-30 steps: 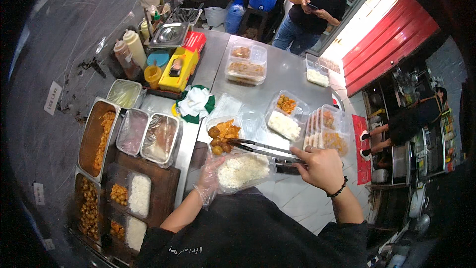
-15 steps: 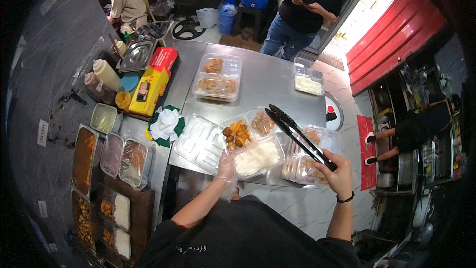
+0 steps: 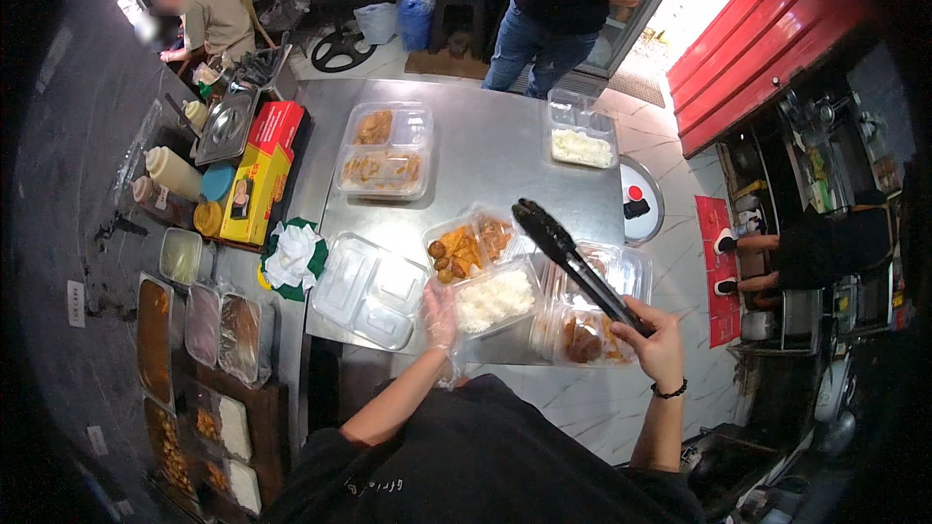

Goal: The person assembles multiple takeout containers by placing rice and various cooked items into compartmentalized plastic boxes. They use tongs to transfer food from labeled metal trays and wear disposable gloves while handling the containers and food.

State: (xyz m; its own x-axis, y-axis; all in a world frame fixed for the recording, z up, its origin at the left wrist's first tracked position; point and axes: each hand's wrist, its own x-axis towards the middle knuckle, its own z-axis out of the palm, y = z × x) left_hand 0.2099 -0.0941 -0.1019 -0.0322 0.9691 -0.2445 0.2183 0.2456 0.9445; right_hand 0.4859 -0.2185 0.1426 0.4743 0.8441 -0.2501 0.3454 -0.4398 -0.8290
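Note:
A clear plastic food container (image 3: 470, 278) with compartments lies in front of me. White rice (image 3: 497, 300) fills its near section, and orange-brown pieces with small round brown ones (image 3: 456, 251) fill the far left section; more brown food sits far right. My left hand (image 3: 440, 318), in a clear glove, grips the container's left edge. My right hand (image 3: 652, 338) is wrapped round black-and-silver tongs (image 3: 575, 262), whose black tips are close together over the container's far right side, with nothing visible between them. An empty clear lid (image 3: 371, 289) lies left of the container.
Filled, stacked containers (image 3: 594, 335) stand under the tongs at right. More containers (image 3: 385, 180) sit far left, and one with rice (image 3: 582, 148) far right. A cloth (image 3: 292, 257), yellow box (image 3: 254, 196), sauce bottles (image 3: 173, 173) and food trays (image 3: 155, 340) line the left. A person (image 3: 553, 29) stands beyond the table.
The tongs' arms have come together and their tips look nearer the camera. The whole view has shifted a little. My left hand stays at the container's edge.

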